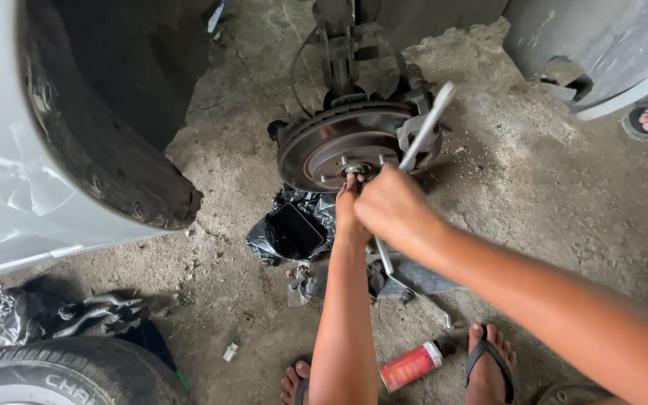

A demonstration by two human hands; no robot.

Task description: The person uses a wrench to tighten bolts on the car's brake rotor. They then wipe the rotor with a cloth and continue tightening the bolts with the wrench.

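Head view: wheel already off, brake disc (pixel 343 142) bare on hub, caliper (pixel 416 135) on its right edge. Right hand (pixel 393 206) just below disc, fingers closed round long metal wrench (pixel 425 127) angled up past caliper. Left hand (pixel 348 196) at hub centre studs, fingers pinching something small, can't tell what. Removed tyre (pixel 69 371) far lower left of disc, red spray can (pixel 412 364) on floor well below. Disc and caliper still mounted, so early-to-mid teardown I reckon.

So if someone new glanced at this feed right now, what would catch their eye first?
Probably the bare brake disc at top centre, with both hands meeting at its hub: the right hand grips a long silver wrench angled up to the right, and the left hand touches the hub just beside it. Next, the red spray can lying on the concrete between the sandalled feet, and the tyre at bottom left.
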